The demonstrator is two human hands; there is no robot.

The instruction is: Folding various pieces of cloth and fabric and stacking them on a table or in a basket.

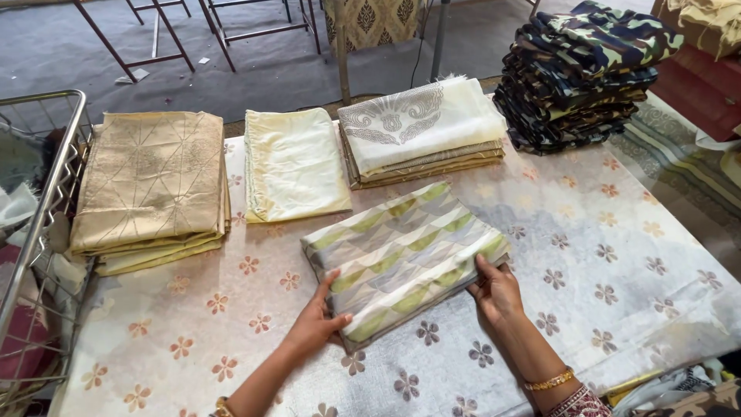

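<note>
A folded cloth [401, 255] with green, grey and cream triangles lies on the table in front of me. My left hand [316, 320] grips its near left corner, thumb on top. At the near right edge my right hand [494, 292] holds the cloth with fingers on top. Both hands wear a gold bangle at the wrist.
The table [617, 262] has a white cover with flower prints. Behind lie a gold folded stack [150, 185], a pale yellow folded cloth [293, 162], a cream stack with grey pattern [421, 127] and a camouflage pile [579, 73]. A wire basket [38, 208] stands left.
</note>
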